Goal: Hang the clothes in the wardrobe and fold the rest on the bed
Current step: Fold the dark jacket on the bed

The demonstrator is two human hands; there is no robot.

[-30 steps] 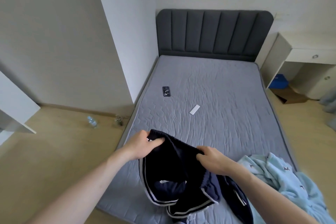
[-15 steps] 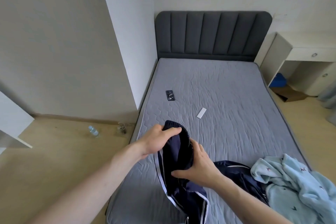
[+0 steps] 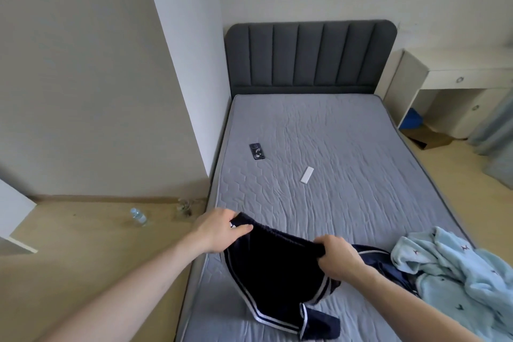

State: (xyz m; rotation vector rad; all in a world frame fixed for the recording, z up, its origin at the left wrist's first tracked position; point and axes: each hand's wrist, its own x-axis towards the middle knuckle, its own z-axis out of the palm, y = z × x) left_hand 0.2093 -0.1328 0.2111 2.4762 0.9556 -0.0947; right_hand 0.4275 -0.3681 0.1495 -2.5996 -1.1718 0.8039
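A pair of navy shorts (image 3: 273, 277) with white side stripes hangs spread above the near left corner of the grey bed (image 3: 333, 153). My left hand (image 3: 219, 229) pinches the left end of the waistband. My right hand (image 3: 337, 259) grips the right end, fingers curled over the fabric. The leg hems rest on the mattress. A second dark garment (image 3: 388, 261) lies behind my right wrist, partly hidden. A crumpled light blue garment (image 3: 455, 280) with small dark marks lies at the bed's near right corner.
A dark phone (image 3: 257, 151) and a small white flat object (image 3: 306, 174) lie mid-bed. A plastic bottle (image 3: 138, 216) stands on the wooden floor left of the bed. A white desk (image 3: 455, 78) and a cardboard box (image 3: 429, 137) are at the right.
My hands have moved apart along the waistband, stretching the shorts out flat. Half a second ago the shorts were bunched between my hands. The view has shifted slightly.
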